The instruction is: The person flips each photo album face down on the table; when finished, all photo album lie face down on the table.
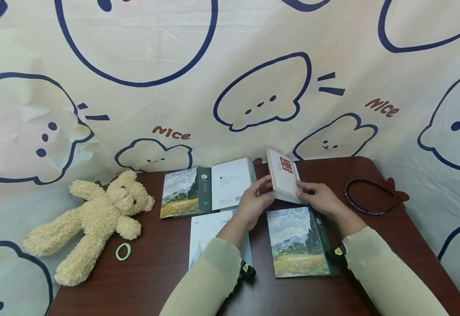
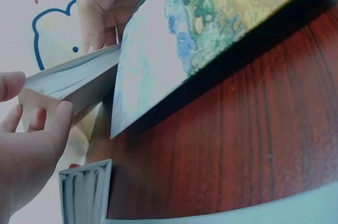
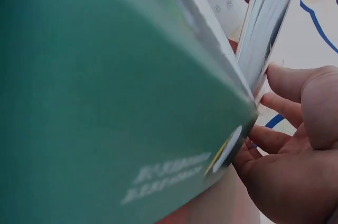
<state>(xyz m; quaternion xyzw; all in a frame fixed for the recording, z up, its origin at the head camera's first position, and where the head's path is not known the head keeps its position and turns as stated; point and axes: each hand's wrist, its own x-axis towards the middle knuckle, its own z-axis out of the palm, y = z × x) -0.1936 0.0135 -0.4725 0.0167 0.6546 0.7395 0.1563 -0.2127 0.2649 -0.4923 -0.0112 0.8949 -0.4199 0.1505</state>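
Both hands hold a thick white book [image 1: 283,173] with red square lettering, tilted up near the back of the table. My left hand [image 1: 253,204] grips its left edge; in the left wrist view the thumb and fingers of the left hand [image 2: 31,155] pinch a corner of the book [image 2: 79,78]. At the lower right edge, my right hand [image 1: 320,197] pinches the book between thumb and fingers, as the right wrist view shows. Just below lies a photo album [image 1: 297,245] with a painted landscape cover and green spine, which fills much of the right wrist view.
A second landscape album [image 1: 180,193] lies beside a white box-like book [image 1: 231,184]. In front is a pale booklet [image 1: 202,237], partly under the left arm. A teddy bear [image 1: 99,215] and green ring [image 1: 123,251] lie left; a dark headband [image 1: 365,213] lies right.
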